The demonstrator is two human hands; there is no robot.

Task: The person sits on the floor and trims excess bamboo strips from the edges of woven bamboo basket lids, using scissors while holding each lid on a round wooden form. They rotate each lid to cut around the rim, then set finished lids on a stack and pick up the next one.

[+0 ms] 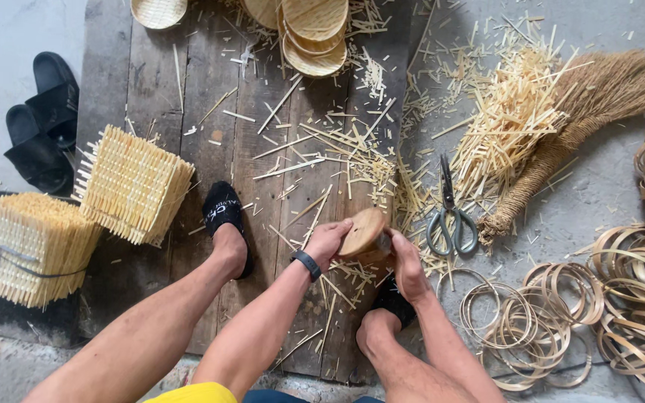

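Between my knees I hold a small round woven bamboo piece with a flat wooden-looking base (364,234). My left hand (328,240), with a black band on the wrist, grips its left side. My right hand (407,266) holds its right side, fingers curled around the rim. Both hands are over a dark plank board (188,112) littered with bamboo slivers. My feet in black slippers rest on the board, one (224,216) to the left of the hands and one below them.
Scissors (449,216) lie right of my hands. A broom (576,127) and a heap of bamboo offcuts (509,119) are at upper right. Several bamboo rings (561,313) lie at right. Stacks of woven square mats (132,186) sit at left, round baskets (313,33) at top.
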